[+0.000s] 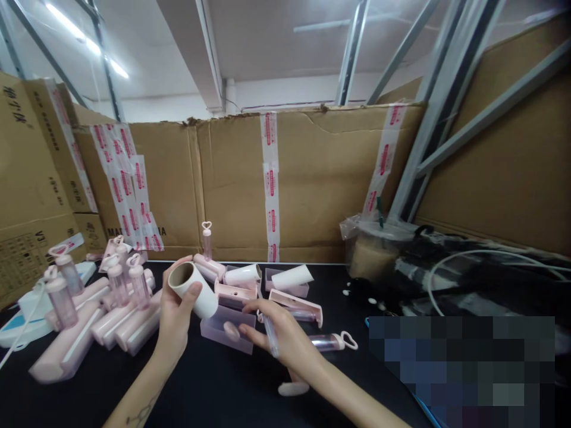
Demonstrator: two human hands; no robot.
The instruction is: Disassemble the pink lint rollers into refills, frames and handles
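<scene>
My left hand (178,309) is closed around a white paper roll with a cardboard core (200,294), tilted so its hollow end faces up. My right hand (285,333) is to its right, with a translucent plastic piece (270,336) between its fingers; its full shape is hidden. Just off the fingertips is a blurred pale pink disc (231,331), and another pale disc (293,389) shows below the palm. Whether the discs join the held piece I cannot tell. A translucent pink case half (212,328) lies open behind these fingertips.
More white rolls (292,277), open pink shells (312,306) and a heart-ringed handle (328,342) lie beyond my hands. Several assembled pink rollers (71,345) crowd the left. A bagged drink cup (375,252) and a white cable (430,279) are at right. Cardboard (232,184) walls the back.
</scene>
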